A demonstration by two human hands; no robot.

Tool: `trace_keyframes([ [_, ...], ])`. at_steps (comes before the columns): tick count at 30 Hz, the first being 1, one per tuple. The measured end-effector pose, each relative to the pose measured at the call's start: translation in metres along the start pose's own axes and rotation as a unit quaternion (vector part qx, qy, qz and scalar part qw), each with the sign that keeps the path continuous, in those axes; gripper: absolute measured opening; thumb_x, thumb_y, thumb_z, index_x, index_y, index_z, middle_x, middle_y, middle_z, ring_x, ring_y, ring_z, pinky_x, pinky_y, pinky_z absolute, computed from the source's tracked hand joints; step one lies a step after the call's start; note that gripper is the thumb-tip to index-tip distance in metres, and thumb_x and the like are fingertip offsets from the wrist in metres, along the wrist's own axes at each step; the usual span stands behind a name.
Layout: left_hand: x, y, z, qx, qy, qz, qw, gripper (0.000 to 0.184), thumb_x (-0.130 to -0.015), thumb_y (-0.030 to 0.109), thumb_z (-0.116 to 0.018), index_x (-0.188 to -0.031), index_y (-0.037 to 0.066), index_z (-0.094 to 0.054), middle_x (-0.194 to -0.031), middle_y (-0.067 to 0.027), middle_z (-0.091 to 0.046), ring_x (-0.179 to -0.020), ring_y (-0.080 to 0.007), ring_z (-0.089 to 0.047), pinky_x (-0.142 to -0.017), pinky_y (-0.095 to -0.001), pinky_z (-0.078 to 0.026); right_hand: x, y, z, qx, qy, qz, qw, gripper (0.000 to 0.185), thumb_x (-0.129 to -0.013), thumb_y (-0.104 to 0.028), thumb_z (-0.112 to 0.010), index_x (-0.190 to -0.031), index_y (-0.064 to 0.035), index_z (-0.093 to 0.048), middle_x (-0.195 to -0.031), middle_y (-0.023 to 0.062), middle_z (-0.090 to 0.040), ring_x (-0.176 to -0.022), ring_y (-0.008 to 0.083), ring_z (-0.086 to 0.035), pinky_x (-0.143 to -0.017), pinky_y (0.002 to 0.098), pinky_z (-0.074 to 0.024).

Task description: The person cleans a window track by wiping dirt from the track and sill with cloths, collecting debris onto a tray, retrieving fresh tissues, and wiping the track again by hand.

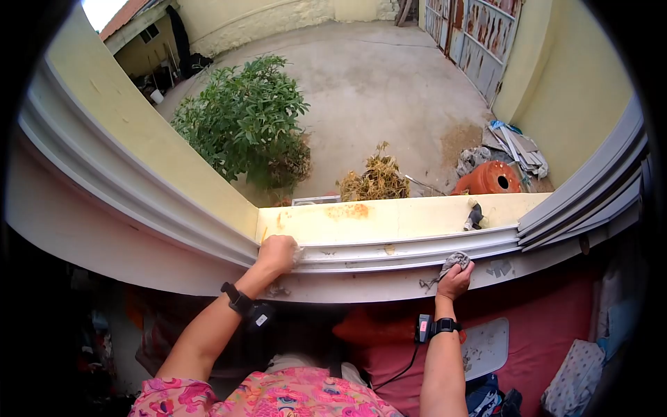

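My left hand (278,254) is closed at the left end of the white window track (389,254). A bit of something pale shows beside its fingers, too small to name. Near the right part of the sill, my right hand (456,281) grips a crumpled grey rag (456,260), which touches or hovers by the inner edge of the track. Dark smudges and dirt mark the track and the inner sill (361,283). Both wrists wear black straps with small devices.
On the yellow outer ledge (403,215) lies a small dark object (474,217). White sliding frames (590,201) stack at the right. Below is a red cover (549,306) with a whitish tray (486,347). Outside are a green bush (243,115), a dry plant (375,179) and an orange container (486,179).
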State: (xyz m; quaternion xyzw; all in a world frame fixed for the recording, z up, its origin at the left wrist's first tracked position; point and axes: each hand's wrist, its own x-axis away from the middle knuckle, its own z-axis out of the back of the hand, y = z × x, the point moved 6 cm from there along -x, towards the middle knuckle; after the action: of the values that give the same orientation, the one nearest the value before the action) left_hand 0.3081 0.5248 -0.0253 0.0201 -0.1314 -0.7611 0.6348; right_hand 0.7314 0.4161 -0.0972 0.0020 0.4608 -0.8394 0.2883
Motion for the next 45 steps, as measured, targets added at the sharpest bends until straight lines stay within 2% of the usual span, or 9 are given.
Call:
trace_keyframes([
  [5,0.003,-0.023,0.033,-0.022,0.040,0.028,0.999,0.015,-0.073,0.009,-0.051,-0.077,0.003,-0.064,-0.074,-0.0212,-0.060,-0.074,-0.0365,-0.060,-0.070,-0.0416,-0.048,0.001,0.003,-0.001,0.002,0.004,0.004,1.000,0.028,-0.076,-0.021,-0.038,-0.097,-0.0031,-0.046,-0.080,0.0258,-0.056,-0.075,0.0442,-0.053,-0.064,0.0496,-0.0405],
  [7,0.003,-0.035,0.025,-0.165,0.020,0.036,0.985,0.011,-0.073,0.006,-0.053,-0.074,0.002,-0.063,-0.070,-0.0189,-0.060,-0.070,-0.0340,-0.061,-0.064,-0.0388,-0.050,0.001,0.002,-0.001,0.001,0.000,0.005,1.000,0.028,-0.076,-0.021,-0.039,-0.097,-0.0031,-0.047,-0.080,0.0255,-0.056,-0.074,0.0440,-0.053,-0.063,0.0494,-0.0409],
  [15,0.008,-0.046,-0.023,-0.232,0.040,0.063,0.970,0.007,-0.071,0.005,-0.056,-0.068,0.004,-0.062,-0.069,-0.0162,-0.062,-0.066,-0.0289,-0.063,-0.057,-0.0353,-0.051,0.001,-0.001,0.000,-0.009,0.007,0.014,1.000,0.027,-0.076,-0.019,-0.039,-0.095,-0.0022,-0.047,-0.080,0.0253,-0.056,-0.074,0.0437,-0.053,-0.063,0.0489,-0.0413],
  [20,0.010,-0.043,-0.018,-0.191,0.060,0.170,0.965,0.007,-0.071,0.004,-0.057,-0.068,0.005,-0.063,-0.069,-0.0147,-0.063,-0.068,-0.0270,-0.064,-0.060,-0.0338,-0.051,0.002,0.002,-0.001,-0.013,0.003,0.013,1.000,0.026,-0.076,-0.019,-0.039,-0.094,-0.0021,-0.047,-0.081,0.0252,-0.056,-0.075,0.0436,-0.053,-0.063,0.0489,-0.0411],
  [24,0.008,-0.028,-0.022,-0.140,0.079,0.163,0.973,0.008,-0.071,0.004,-0.055,-0.068,0.004,-0.063,-0.071,-0.0175,-0.062,-0.069,-0.0308,-0.063,-0.060,-0.0368,-0.051,0.002,0.001,0.000,-0.007,0.005,0.006,1.000,0.026,-0.076,-0.019,-0.038,-0.095,-0.0021,-0.047,-0.081,0.0251,-0.055,-0.075,0.0437,-0.052,-0.063,0.0488,-0.0410],
  [30,0.000,-0.005,-0.031,-0.106,0.064,0.141,0.982,0.009,-0.070,0.004,-0.055,-0.069,-0.001,-0.062,-0.070,-0.0209,-0.061,-0.068,-0.0341,-0.062,-0.061,-0.0405,-0.050,0.001,0.004,-0.001,0.004,0.007,0.003,1.000,0.027,-0.076,-0.019,-0.038,-0.096,-0.0021,-0.047,-0.082,0.0256,-0.056,-0.075,0.0438,-0.053,-0.064,0.0488,-0.0409],
  [35,-0.006,0.029,-0.034,0.071,0.065,0.015,0.995,0.009,-0.069,0.010,-0.056,-0.068,0.001,-0.060,-0.068,-0.0195,-0.059,-0.068,-0.0358,-0.059,-0.064,-0.0416,-0.047,0.001,0.007,-0.004,0.012,-0.002,-0.005,1.000,0.032,-0.078,-0.022,-0.037,-0.100,-0.0026,-0.047,-0.082,0.0270,-0.056,-0.077,0.0444,-0.052,-0.067,0.0485,-0.0402],
  [39,-0.007,0.049,-0.010,0.107,0.052,0.013,0.993,0.009,-0.070,0.010,-0.058,-0.073,0.003,-0.060,-0.071,-0.0185,-0.060,-0.070,-0.0345,-0.059,-0.065,-0.0405,-0.047,-0.001,0.005,-0.001,0.021,0.009,-0.005,1.000,0.031,-0.077,-0.021,-0.037,-0.099,-0.0023,-0.047,-0.081,0.0263,-0.056,-0.077,0.0437,-0.053,-0.066,0.0490,-0.0403],
  [45,0.003,0.012,0.050,0.141,0.104,0.003,0.985,0.015,-0.071,0.006,-0.057,-0.086,0.005,-0.054,-0.080,-0.0191,-0.059,-0.080,-0.0354,-0.057,-0.068,-0.0408,-0.046,0.001,0.009,-0.003,0.021,0.005,0.002,1.000,0.033,-0.079,-0.024,-0.036,-0.102,-0.0024,-0.047,-0.082,0.0275,-0.056,-0.078,0.0443,-0.052,-0.067,0.0487,-0.0394],
])
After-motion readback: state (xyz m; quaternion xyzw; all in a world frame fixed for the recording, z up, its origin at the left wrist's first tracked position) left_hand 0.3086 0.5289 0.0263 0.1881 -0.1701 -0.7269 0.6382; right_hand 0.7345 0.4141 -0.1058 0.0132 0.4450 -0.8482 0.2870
